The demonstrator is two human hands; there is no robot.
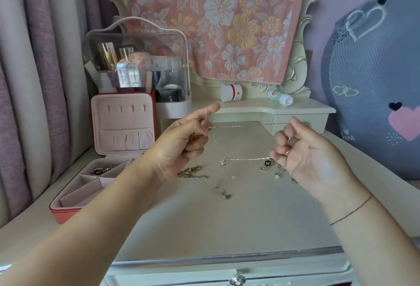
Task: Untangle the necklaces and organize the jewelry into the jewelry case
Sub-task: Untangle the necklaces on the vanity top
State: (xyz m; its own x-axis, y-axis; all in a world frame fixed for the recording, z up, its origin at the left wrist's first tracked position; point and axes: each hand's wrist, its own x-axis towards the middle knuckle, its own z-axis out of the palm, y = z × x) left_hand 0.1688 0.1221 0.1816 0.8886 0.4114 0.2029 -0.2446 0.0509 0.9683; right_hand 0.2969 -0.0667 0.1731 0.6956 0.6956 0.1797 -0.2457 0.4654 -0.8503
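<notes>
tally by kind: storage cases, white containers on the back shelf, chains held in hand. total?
Open pink-lined red jewelry case: 1
Clear-lidded white cosmetics organizer: 1
White plastic containers lying on the back shelf: 2
Thin silver chain held in the air: 1
Total: 5

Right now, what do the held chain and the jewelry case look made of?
The chain: thin metal, silver-toned and shiny; it glints along the strand stretched between the left hand and right hand. Alloy can't be told. The jewelry case: coral outer shell, smooth, probably faux leather; pink matte lining, velvet-like, no glare.
</notes>
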